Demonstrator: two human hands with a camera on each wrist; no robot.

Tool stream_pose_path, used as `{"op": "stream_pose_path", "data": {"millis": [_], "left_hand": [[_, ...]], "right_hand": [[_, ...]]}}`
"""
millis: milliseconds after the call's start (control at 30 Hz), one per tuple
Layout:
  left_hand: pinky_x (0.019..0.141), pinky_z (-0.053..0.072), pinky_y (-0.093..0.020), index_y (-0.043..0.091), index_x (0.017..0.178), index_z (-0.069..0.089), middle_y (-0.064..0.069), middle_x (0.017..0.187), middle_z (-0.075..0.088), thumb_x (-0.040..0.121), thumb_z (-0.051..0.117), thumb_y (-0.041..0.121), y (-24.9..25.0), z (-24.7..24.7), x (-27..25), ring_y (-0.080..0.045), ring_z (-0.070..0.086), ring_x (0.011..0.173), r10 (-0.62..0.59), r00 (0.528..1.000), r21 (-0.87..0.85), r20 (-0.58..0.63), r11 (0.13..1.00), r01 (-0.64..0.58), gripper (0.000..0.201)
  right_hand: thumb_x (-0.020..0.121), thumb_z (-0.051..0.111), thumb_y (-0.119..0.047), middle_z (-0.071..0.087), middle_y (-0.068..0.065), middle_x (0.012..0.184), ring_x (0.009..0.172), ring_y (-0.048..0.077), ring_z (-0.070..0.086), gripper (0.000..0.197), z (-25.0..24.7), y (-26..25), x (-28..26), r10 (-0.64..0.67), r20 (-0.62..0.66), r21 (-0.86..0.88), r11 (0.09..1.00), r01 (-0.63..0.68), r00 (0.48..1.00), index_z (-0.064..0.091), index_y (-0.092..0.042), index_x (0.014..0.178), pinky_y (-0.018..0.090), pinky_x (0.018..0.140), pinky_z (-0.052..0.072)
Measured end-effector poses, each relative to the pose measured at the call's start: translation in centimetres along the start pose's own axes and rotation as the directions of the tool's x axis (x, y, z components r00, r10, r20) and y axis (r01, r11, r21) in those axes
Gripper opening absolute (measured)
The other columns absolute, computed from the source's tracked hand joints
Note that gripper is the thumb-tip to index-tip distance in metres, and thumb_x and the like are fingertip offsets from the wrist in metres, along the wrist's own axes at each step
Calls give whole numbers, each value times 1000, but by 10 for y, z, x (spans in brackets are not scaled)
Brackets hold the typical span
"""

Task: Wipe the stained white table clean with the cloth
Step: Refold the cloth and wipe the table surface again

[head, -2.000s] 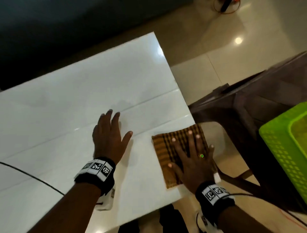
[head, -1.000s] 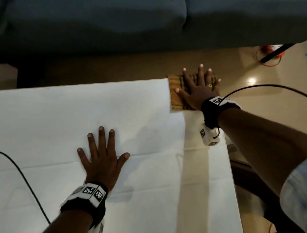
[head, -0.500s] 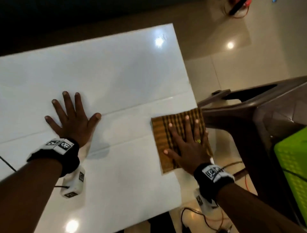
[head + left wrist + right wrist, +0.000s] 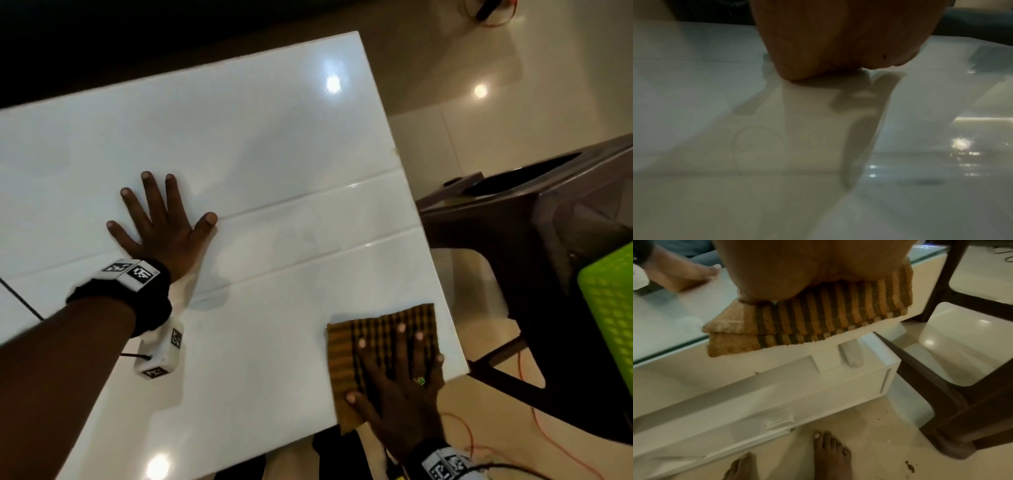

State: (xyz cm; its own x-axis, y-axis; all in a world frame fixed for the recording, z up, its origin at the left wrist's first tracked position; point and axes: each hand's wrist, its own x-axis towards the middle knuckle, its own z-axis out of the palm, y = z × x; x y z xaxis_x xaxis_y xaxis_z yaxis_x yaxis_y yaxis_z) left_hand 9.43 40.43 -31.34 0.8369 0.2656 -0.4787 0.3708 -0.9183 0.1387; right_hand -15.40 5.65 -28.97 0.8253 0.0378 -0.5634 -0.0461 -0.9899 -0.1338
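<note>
Both hands flat | right hand (image 4: 400,387) presses cloth (image 4: 346,363) overhanging table (image 4: 274,137) corner | left hand (image 4: 161,226) mid-table

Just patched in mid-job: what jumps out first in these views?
The folded brown-and-black striped cloth sits at the near right corner of the glossy white table, its edge hanging over the rim, with the right hand pressed flat on it. The left hand lies spread on bare tabletop further left. A bright green perforated plastic basket glows at the right edge, on a dark brown chair.
</note>
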Motion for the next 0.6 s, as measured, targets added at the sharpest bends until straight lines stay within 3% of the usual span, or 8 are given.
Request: {"op": "stream_pose_path", "data": {"millis": [233,367,467,533,600], "left_hand": [[116,-4,-72,34,157,-15,4,166,-27,89,32,72,-1,2,-4,-31,-23,153,28,1000,-11,8,1000,-28,91],[116,-1,-72,35,155,-21,4,164,-32,89,32,70,0,4,-5,-31,-25,152,17,999,7,27,1000,-17,91],[116,-3,-72,36,152,-28,6,160,-39,87,19,77,-3,5,-3,-29,-30,151,27,999,-7,32,1000,-27,90],[114,0,-74,37,154,-24,5,163,-33,82,8,79,-5,6,-3,-30,-26,152,45,999,-15,19,999,-45,90],[111,7,-77,33,159,-12,0,169,-18,84,10,80,-6,6,-3,-34,-14,155,36,999,4,35,999,-36,91]], "right_hand": [[85,32,-85,8,19,169,152,48,6,87,-25,-36,47,-75,10,-53,996,76,997,15,-44,159,68,112,11],[82,31,-86,3,14,170,153,45,1,86,-76,-73,144,-69,-68,-22,997,67,995,7,-52,157,74,112,8],[82,29,-87,-22,6,168,153,40,-19,85,-129,-107,227,-69,-88,-3,998,69,994,-13,-60,150,73,114,-4],[84,32,-86,-31,3,165,151,38,-27,85,-165,-127,282,-77,-80,23,997,79,994,-18,-62,148,71,114,-10],[85,35,-85,-32,1,165,151,37,-28,84,-200,-148,332,-82,-76,46,995,86,994,-14,-61,149,70,114,-12]]}}
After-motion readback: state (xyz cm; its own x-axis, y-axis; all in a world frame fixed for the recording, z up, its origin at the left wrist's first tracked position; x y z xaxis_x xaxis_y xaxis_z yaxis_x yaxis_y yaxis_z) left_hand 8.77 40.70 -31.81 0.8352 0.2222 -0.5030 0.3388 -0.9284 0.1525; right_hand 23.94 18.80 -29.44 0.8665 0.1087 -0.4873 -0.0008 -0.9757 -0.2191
